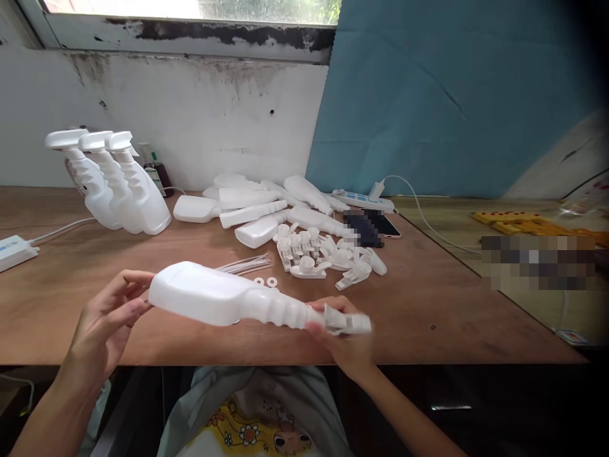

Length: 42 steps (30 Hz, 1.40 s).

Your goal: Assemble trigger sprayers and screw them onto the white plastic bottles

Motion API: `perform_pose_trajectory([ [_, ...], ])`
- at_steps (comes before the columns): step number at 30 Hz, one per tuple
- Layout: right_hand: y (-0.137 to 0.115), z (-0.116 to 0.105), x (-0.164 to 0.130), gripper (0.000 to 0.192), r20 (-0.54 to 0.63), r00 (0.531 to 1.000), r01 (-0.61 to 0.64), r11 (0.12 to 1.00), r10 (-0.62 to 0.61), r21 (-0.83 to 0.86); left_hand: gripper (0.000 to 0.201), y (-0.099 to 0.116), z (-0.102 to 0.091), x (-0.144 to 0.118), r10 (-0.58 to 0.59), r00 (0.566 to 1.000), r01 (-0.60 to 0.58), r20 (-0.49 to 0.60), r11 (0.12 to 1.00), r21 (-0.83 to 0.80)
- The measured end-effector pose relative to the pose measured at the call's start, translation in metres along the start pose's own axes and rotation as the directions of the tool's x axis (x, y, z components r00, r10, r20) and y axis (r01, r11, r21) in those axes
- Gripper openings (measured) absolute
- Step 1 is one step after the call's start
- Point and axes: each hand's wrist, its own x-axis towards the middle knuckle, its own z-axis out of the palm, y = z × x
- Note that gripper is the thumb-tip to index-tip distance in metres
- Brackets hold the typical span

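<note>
Hands, two: our left hand, fingers bent, supports the base of a white spray bottle; our right hand grips its neck, beside the trigger head. Bottle held crosswise above the brown tabletop, near the front edge. Completed, we judge: three standing bottles, heads on. Outstanding: headless bottles, loose trigger heads, thin tubes, washers. Pose: both forearms angled inward from below, left thumb toward the base.
</note>
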Motion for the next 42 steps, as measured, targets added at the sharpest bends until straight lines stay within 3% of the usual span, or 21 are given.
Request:
perform_pose_trajectory([
  [2,-0.002,-0.001,-0.003,0.027,0.076,0.965,0.254,0.966,-0.250,-0.044,0.025,-0.001,0.002,0.003,-0.043,0.997,0.043,-0.068,0.999,-0.004],
  [4,-0.004,0.000,-0.006,0.032,0.142,0.927,0.358,0.932,-0.348,-0.057,0.029,-0.002,0.006,0.004,-0.041,0.985,0.045,-0.169,0.999,0.024],
  [6,-0.006,0.002,-0.007,0.027,0.115,0.965,0.243,0.968,-0.234,-0.069,0.030,-0.003,0.012,0.003,0.027,0.974,-0.016,-0.224,0.999,0.049],
  [8,-0.008,0.005,-0.004,0.019,0.029,0.999,-0.017,0.999,0.018,-0.041,0.033,-0.001,0.018,-0.001,0.156,0.962,-0.141,-0.227,0.987,0.079],
  [9,-0.010,0.006,-0.003,0.019,0.000,0.989,-0.146,0.989,0.146,-0.012,0.032,0.000,0.020,-0.003,0.218,0.950,-0.201,-0.222,0.975,0.100],
  [12,-0.013,0.007,0.004,0.026,0.015,0.930,-0.366,0.927,0.366,0.083,0.026,0.007,0.028,-0.009,0.316,0.929,-0.290,-0.192,0.945,0.149],
  [16,-0.012,0.006,0.008,0.029,0.114,0.873,-0.488,0.840,0.475,0.235,0.023,0.014,0.035,-0.015,0.405,0.900,-0.367,-0.160,0.904,0.219],
  [19,-0.009,0.007,0.010,0.034,0.228,0.790,-0.612,0.710,0.570,0.347,0.018,0.015,0.034,-0.013,0.482,0.873,-0.443,-0.069,0.845,0.300],
  [22,-0.010,0.009,0.012,0.040,0.293,0.724,-0.686,0.605,0.625,0.404,0.023,0.012,0.026,-0.008,0.579,0.815,-0.544,0.021,0.753,0.370],
  [25,-0.012,0.012,0.011,0.041,0.295,0.715,-0.691,0.580,0.634,0.430,0.025,0.011,0.023,-0.008,0.634,0.770,-0.579,0.069,0.650,0.492],
  [27,-0.014,0.015,0.008,0.041,0.290,0.716,-0.690,0.580,0.635,0.433,0.039,0.012,0.032,-0.014,0.657,0.735,-0.595,0.168,0.507,0.624],
  [29,-0.016,0.018,0.003,0.041,0.309,0.713,-0.696,0.583,0.630,0.418,0.056,0.014,0.050,-0.024,0.656,0.667,-0.655,0.354,0.290,0.697],
  [30,-0.016,0.020,0.000,0.040,0.318,0.716,-0.695,0.591,0.622,0.410,0.061,0.015,0.062,-0.029,0.651,0.605,-0.708,0.458,0.177,0.684],
  [33,-0.020,0.025,-0.007,0.036,0.341,0.747,-0.665,0.635,0.571,0.393,0.050,0.015,0.099,-0.040,0.550,0.462,-0.809,0.696,-0.061,0.585],
  [34,-0.021,0.026,-0.009,0.035,0.343,0.766,-0.642,0.663,0.543,0.385,0.047,0.015,0.110,-0.041,0.517,0.444,-0.815,0.732,-0.105,0.570],
  [36,-0.024,0.026,-0.012,0.032,0.358,0.798,-0.598,0.709,0.484,0.373,0.043,0.015,0.125,-0.039,0.488,0.413,-0.831,0.769,-0.144,0.538],
  [39,-0.028,0.022,-0.014,0.033,0.427,0.818,-0.560,0.706,0.386,0.434,0.033,0.017,0.131,-0.031,0.542,0.400,-0.851,0.739,-0.080,0.519],
  [42,-0.029,0.018,-0.016,0.042,0.543,0.796,-0.560,0.665,0.268,0.494,0.029,0.022,0.120,-0.016,0.606,0.458,-0.835,0.651,0.042,0.548],
])
